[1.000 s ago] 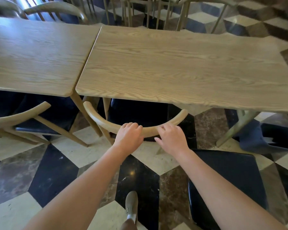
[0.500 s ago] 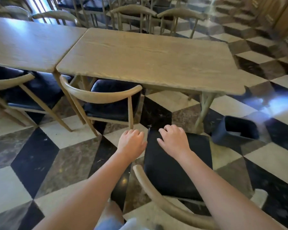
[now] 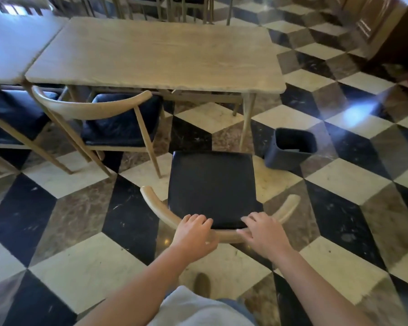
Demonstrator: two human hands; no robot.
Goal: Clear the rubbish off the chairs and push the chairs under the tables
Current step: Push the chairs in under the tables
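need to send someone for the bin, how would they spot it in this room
Find the wooden table on the checkered floor and go to its near right leg. The bin sits on the floor just right of that leg, beside the pulled-out chair. It is the only small dark square tub among wooden furniture.

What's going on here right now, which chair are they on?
A person has both hands on the curved wooden backrest of the pulled-out chair with the black seat: left hand and right hand. The seat looks bare of rubbish, and the chair stands out on the checkered floor, facing the wooden table. A neighbouring chair is partly tucked under that table. A dark bin stands beside the table leg.
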